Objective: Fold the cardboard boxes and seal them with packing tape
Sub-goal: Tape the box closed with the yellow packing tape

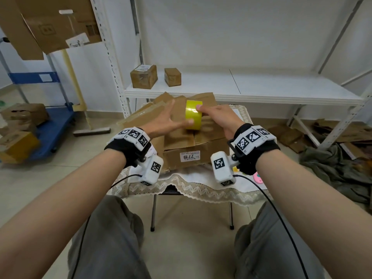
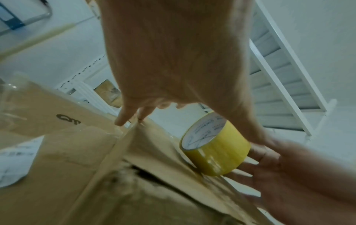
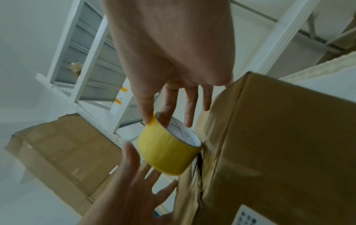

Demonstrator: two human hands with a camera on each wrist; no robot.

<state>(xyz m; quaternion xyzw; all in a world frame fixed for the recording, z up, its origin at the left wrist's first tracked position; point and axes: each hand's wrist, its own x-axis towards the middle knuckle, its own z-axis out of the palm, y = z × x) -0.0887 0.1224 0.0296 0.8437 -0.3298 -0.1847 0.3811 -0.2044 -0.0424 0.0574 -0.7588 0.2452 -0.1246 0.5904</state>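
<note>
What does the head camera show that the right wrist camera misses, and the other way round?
Only the head view shows the two small boxes on the white shelf, the "7719" label and the blue cart. Only the right wrist view shows the roll's white inner core and the right hand's finger hooked inside it. Both show the yellow tape roll held by the right hand over the cardboard box, with the left hand spread beside it.

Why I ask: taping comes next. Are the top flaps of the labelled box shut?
Folded down, not sealed: a dark gap runs between the flaps of the box beneath the tape roll.
</note>
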